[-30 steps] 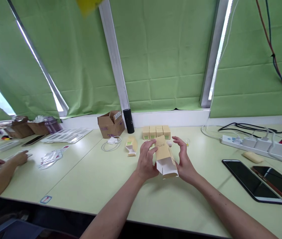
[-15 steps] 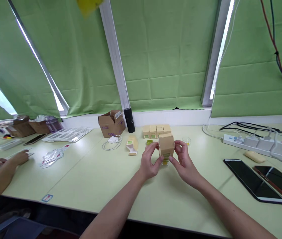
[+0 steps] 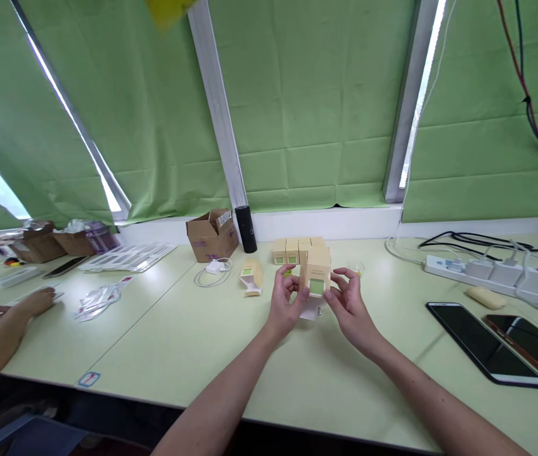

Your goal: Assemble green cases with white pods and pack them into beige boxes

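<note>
Between both hands I hold a small tan cardboard box [image 3: 317, 275] up off the table, its green-square face turned toward me and a pale flap hanging at its lower end. My left hand [image 3: 286, 303] grips its left side with thumb and fingers. On the opposite side my right hand [image 3: 350, 310] pinches the lower right edge. Behind it stands a row of several similar small boxes [image 3: 292, 250]. A small green item [image 3: 289, 271] shows partly beside my left fingers. Another tan box [image 3: 251, 277], with an end open, lies to the left.
A brown carton [image 3: 212, 237], a black cylinder [image 3: 246, 229] and a white cable with its charger [image 3: 214, 266] sit at the back. Phones [image 3: 485, 342] and a power strip [image 3: 497, 275] lie right. Another person's hand [image 3: 35, 301] rests at far left.
The box in my hands has tilted, so its green-square face and pale flap now show. Both hands stay in nearly the same place.
</note>
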Available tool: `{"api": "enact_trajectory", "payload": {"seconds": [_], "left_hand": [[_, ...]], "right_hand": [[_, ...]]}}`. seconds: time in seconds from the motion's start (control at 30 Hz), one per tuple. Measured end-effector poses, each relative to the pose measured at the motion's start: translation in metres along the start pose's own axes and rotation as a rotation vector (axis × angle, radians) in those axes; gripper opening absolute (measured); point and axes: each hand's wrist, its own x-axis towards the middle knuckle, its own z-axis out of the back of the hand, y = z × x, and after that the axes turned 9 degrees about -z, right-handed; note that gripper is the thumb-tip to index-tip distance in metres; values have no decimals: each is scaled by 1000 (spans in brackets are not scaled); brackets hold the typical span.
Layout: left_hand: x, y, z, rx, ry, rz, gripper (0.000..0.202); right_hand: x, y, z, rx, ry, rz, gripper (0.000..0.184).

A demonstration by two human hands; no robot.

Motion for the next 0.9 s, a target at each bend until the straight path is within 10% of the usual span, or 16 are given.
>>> {"api": "enact_trajectory", "payload": {"seconds": [0.9], "left_hand": [[-2,-14,2,395,185,-317,38]], "right_hand": [[6,-7,10,-266,-113,107,29]]}}
